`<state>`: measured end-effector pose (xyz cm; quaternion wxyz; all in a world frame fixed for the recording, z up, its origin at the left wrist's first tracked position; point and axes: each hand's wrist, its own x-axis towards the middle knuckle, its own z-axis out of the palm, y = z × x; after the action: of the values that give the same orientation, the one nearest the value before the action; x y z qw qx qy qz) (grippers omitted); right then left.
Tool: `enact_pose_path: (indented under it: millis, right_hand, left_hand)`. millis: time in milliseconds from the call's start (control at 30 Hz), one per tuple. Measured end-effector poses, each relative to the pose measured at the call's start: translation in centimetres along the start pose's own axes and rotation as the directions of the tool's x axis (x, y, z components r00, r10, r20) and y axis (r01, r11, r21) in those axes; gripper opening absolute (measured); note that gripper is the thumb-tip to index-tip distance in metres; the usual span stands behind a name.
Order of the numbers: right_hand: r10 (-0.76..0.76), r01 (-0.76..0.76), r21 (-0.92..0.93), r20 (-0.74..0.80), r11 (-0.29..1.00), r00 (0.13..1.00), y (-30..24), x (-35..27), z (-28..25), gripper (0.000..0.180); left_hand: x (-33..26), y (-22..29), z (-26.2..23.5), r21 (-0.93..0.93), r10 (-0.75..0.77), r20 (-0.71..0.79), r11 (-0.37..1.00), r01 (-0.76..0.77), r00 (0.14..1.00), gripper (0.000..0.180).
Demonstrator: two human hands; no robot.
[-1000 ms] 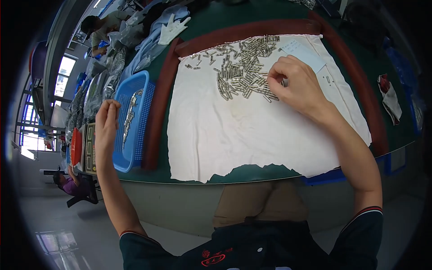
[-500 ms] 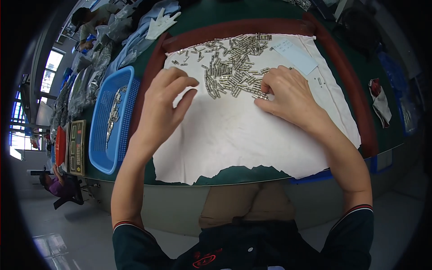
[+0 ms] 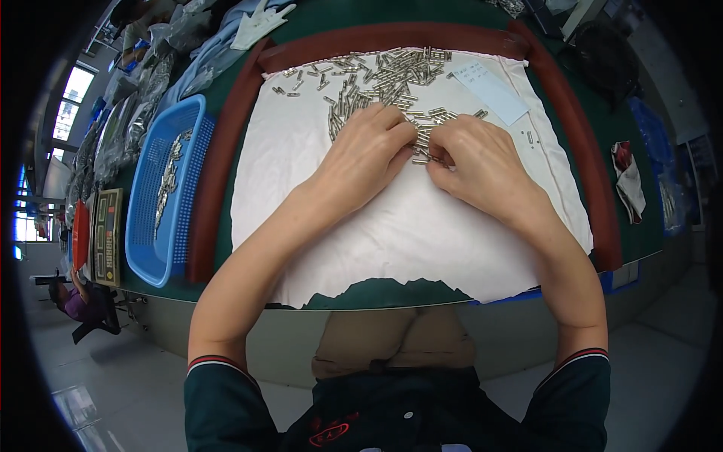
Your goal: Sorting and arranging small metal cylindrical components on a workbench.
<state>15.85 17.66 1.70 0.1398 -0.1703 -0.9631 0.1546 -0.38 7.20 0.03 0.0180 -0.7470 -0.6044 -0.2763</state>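
Note:
Small, shiny metal cylindrical pins (image 3: 395, 71) lie in a loose pile on a white cloth (image 3: 376, 233). My left hand (image 3: 365, 147) is at the pile's near edge, fingers curled and thumb drawn in toward the fingertips. Whatever it may hold is hidden behind the fingers. Just to its right, my right hand (image 3: 478, 154) has its thumb and fingers closed on metal pins at the near right edge of the pile. A few pins show between the two hands, whose fingertips are close together.
Dark red padded bars (image 3: 392, 36) border the cloth on three sides. At left stands a blue plastic basket (image 3: 139, 252) with metal pieces inside. A pale blue paper slip (image 3: 493, 94) lies at the cloth's far right. A white glove (image 3: 260, 25) is at the far left; another person sits beyond.
My left hand has moved right, from open beside the pile to its near edge next to my right hand. My right hand stays at the pins. The whole view has shifted slightly.

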Motion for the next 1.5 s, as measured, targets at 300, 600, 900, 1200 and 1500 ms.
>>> enact_pose_path:
  millis: [300,600,900,1200,1500]
  right_hand:
    - [-0.008,0.009,0.047,-0.017,0.999,1.0,-0.1,0.1,-0.2,0.007]
    - [-0.057,0.059,0.03,-0.067,0.998,0.996,-0.4,0.1,0.2,0.008]
    - [-0.094,0.094,0.001,-0.059,0.996,0.994,-0.1,0.1,0.1,0.005]
    - [-0.3,0.298,0.127,-0.005,0.946,0.954,-0.3,-0.2,-0.4,0.009]
    - [-0.281,0.287,0.104,-0.071,0.952,0.957,-0.7,0.1,0.8,0.01]
  left_hand:
    - [-0.6,0.3,0.3,-0.018,-0.082,-0.059,0.997,0.081,0.995,0.011]
    - [-1.4,1.5,1.1,0.039,-0.182,-0.172,0.981,0.191,0.968,0.01]
    - [-2.1,2.2,0.8,-0.011,-0.141,-0.144,0.99,0.141,0.979,0.01]
    - [-4.8,4.4,-0.7,-0.068,-0.215,-0.024,0.975,0.213,0.976,0.024]
    - [-5.1,4.5,-0.3,-0.139,-0.263,-0.033,0.957,0.256,0.964,0.027]
